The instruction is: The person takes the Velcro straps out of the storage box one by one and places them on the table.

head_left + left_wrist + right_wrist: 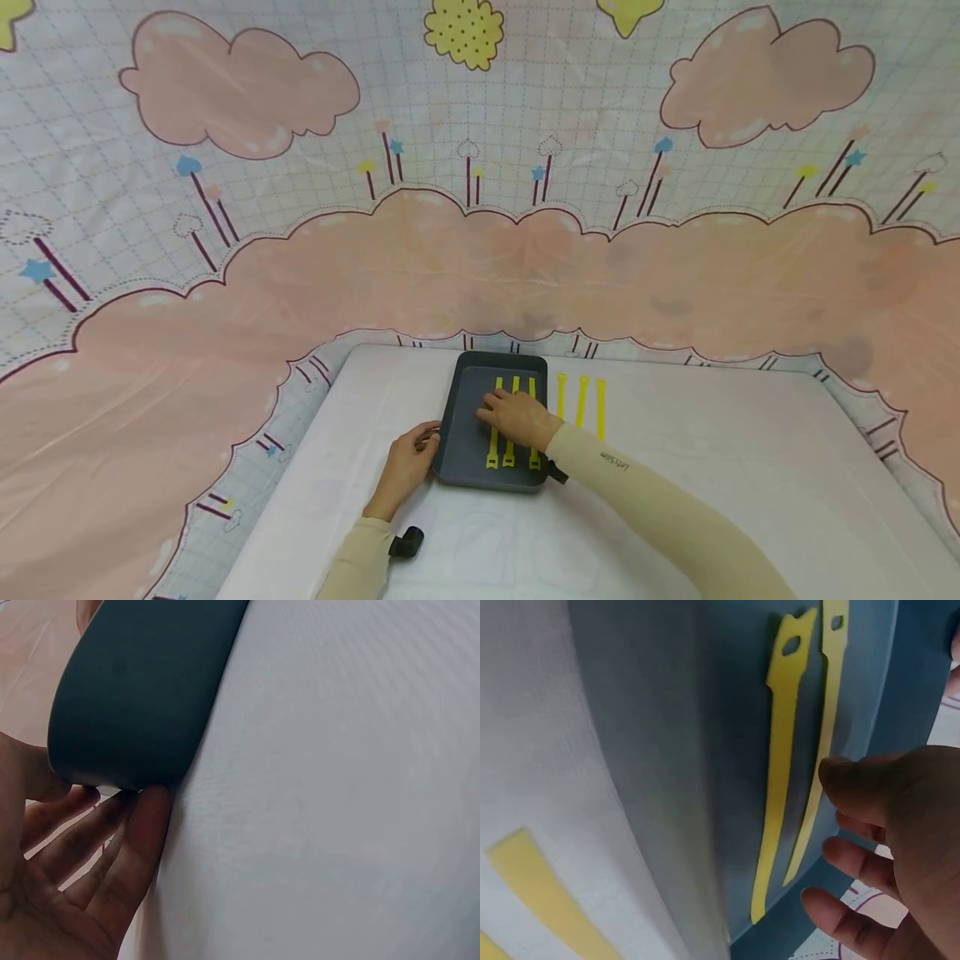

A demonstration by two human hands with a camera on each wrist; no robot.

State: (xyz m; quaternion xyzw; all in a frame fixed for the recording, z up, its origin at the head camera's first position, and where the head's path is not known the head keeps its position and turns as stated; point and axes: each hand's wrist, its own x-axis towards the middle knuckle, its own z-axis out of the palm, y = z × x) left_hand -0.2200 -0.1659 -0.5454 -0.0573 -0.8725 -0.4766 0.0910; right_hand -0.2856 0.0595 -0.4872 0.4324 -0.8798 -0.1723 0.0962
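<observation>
A dark grey tray stands on the white table. Several fingertips of my left hand touch its left side from outside, as the left wrist view shows, with the thumb near the rim. Three yellow cable straps lie side by side in the tray, each with a slotted, notched head at the near end. Over them hovers my right hand, fingers loosely bent and spread. In the right wrist view its thumb tip overlaps one strap; whether it touches cannot be told. No strap is visible between the fingers.
Three more yellow straps lie on the white table to the right of the tray, their lower ends partly behind the right forearm. A patterned cloth hangs behind the table.
</observation>
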